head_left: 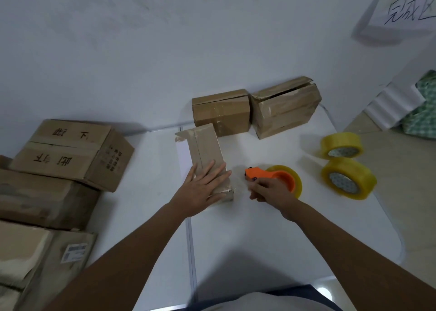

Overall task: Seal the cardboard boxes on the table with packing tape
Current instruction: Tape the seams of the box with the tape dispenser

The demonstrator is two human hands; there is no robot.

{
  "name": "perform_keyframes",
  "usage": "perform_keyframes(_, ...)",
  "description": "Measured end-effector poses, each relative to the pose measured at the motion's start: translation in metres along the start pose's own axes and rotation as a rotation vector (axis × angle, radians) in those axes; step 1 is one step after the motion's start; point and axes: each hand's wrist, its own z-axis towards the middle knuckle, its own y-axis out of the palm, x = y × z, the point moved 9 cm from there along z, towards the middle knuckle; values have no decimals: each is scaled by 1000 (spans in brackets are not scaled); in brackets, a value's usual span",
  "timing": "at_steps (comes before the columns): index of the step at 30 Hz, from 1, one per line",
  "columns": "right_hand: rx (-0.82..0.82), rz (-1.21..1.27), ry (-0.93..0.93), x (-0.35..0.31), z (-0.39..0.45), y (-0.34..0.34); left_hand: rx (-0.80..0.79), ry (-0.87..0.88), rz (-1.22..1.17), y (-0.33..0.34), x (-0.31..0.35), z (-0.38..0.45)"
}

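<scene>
Left hand (204,186) lies flat, fingers straight, pressing the small brown cardboard box (207,155) at mid-tabletop (247,228); right hand (269,190) grips the orange tape dispenser with its yellow roll (276,178) just right of it. Risk: the light box could skid if that press eases, so tape may wrinkle. Two brown boxes (254,112) sit beyond, two spare yellow tape rolls (344,164) right, nothing between.

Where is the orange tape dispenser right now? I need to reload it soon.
In the head view, the orange tape dispenser is on the white table, gripped by the right hand, just right of the small box under the left hand.
</scene>
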Motion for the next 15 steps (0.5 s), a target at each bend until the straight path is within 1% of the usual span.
perform_keyframes(2,66,-67,-46,1,2,-3,43,6,114,4,1,1)
perform_keyframes(5,160,-101,-89,4,2,-5,76,-2,167,6,2,4)
perform_keyframes(8,229,-126,-138,3,0,-5,73,-17,116,3,1,1)
perform_keyframes(11,276,-173,-182,0,-2,-6,124,-93,-8,-7,3,7)
perform_keyframes(13,295,-209,-192,1,0,-6,147,-130,6,-9,7,10)
perform_keyframes(15,310,-228,-205,-1,2,-6,139,-124,66,-5,9,13)
